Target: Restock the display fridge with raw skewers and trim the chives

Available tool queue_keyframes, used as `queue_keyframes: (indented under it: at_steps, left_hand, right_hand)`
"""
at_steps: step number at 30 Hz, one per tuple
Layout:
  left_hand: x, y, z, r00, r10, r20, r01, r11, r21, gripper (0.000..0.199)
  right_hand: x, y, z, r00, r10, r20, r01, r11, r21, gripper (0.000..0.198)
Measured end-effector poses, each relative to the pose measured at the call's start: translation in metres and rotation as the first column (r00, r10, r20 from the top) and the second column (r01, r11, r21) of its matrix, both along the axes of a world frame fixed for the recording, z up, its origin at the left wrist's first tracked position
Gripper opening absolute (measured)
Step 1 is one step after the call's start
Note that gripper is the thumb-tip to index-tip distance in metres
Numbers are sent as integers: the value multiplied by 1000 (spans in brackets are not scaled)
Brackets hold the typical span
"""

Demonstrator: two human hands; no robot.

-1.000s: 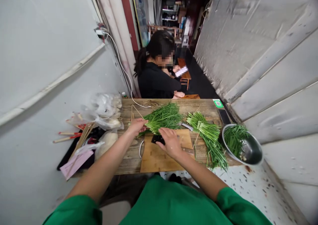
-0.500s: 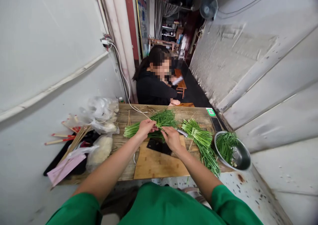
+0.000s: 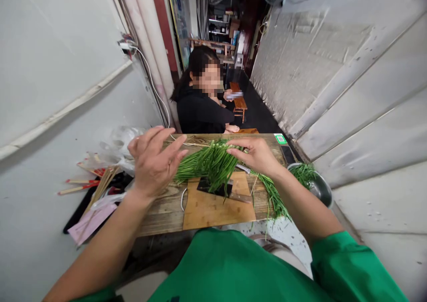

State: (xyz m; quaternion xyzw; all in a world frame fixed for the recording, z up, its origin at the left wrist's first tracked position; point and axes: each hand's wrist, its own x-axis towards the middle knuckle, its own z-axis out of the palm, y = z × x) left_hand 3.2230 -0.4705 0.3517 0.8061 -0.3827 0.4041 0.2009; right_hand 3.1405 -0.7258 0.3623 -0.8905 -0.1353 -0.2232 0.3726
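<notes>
My right hand (image 3: 255, 154) pinches the white ends of a bunch of garlic chives (image 3: 220, 168), whose green leaves hang down over a dark cleaver blade. A thin bamboo skewer (image 3: 196, 144) appears to stick out leftward from the top of that bunch. My left hand (image 3: 155, 162) is raised to the left with fingers spread and holds nothing. Behind the hanging bunch lie more loose chives (image 3: 190, 166) on the wooden table (image 3: 156, 219). Beneath it is a cutting board (image 3: 203, 215), and the cleaver's wooden handle (image 3: 242, 198) points right.
A silver-handled knife (image 3: 243, 168) lies by my right hand. More chives (image 3: 276, 199) trail over the table's front right. A metal bowl (image 3: 325, 193) with greens stands at right, near a phone (image 3: 287, 155). Skewers (image 3: 100, 186) and plastic bags (image 3: 120, 144) are left. Another person (image 3: 203, 110) sits beyond the table.
My left hand has let go of the bunch and moved up and left, its fingers opening. The chives now hang from my right hand, which has shifted right and up. The view has tilted down slightly.
</notes>
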Motion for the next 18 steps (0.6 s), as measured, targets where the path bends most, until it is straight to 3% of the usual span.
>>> queue_keyframes:
  at_steps: [5, 8, 11, 15, 18]
  left_hand:
    - [-9, 37, 5, 954, -154, -257, 178, 981, 73, 29]
    - [-15, 55, 0, 885, -157, -438, 217, 972, 90, 30]
    - [-20, 62, -5, 746, -73, -662, 178, 980, 93, 41]
    - [-31, 69, -3, 481, -53, -875, 220, 974, 62, 47]
    - [-47, 90, -2, 413, -76, -907, 123, 992, -27, 38]
  right_hand:
    - [-11, 5, 29, 986, 167, -28, -168, 984, -52, 21]
    - [-12, 9, 36, 958, 278, -74, -284, 955, -84, 21]
    - [-7, 13, 36, 934, 341, -101, -353, 924, -147, 20]
    - [2, 27, 37, 896, 422, -142, -445, 857, -261, 19]
    - [11, 47, 40, 851, 501, -158, -526, 806, -273, 18]
